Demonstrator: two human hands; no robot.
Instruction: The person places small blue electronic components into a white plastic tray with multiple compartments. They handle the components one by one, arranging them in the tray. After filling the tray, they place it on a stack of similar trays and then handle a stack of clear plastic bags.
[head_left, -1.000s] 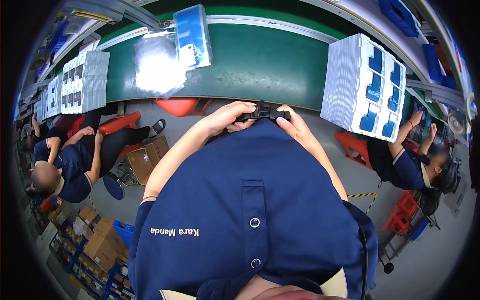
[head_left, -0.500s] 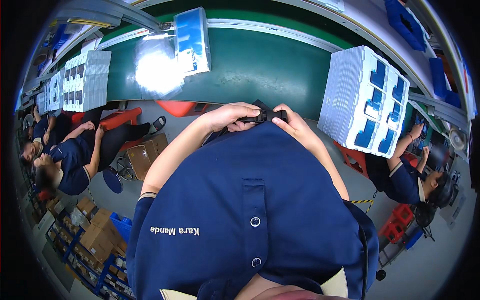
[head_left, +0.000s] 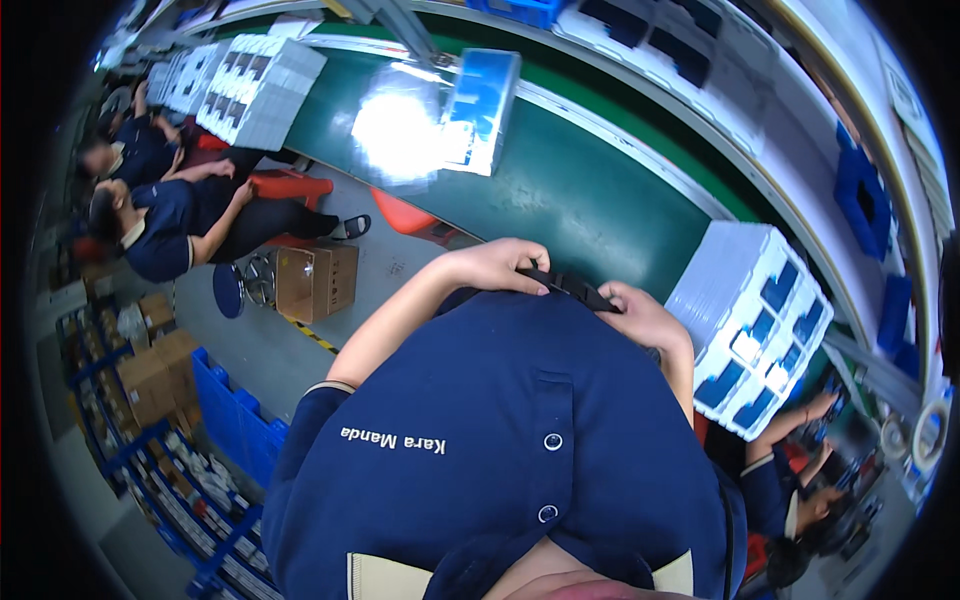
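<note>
A black strap with a plastic buckle (head_left: 572, 287) runs across my waist, at the front edge of my dark blue shirt (head_left: 480, 380). My left hand (head_left: 497, 267) is closed on the strap's left side, thumb and fingers pinching it. On the other side, my right hand (head_left: 640, 316) grips the strap's right part near the buckle. Whether the two buckle halves are joined, I cannot tell. Both hands are held in front of the green worktable's (head_left: 600, 200) near edge.
Stacks of white trays with dark blue flat parts stand right (head_left: 745, 320) and far left (head_left: 262, 90). Clear plastic bags (head_left: 400, 130) and a blue-white packet (head_left: 482, 110) lie on the table. An open carton (head_left: 318, 282) and a red stool (head_left: 410, 212) are on the floor. Co-workers sit at both sides.
The view has turned, so table and tray stacks appear tilted. My hands have moved a little apart along the strap, and more of the strap shows between them.
</note>
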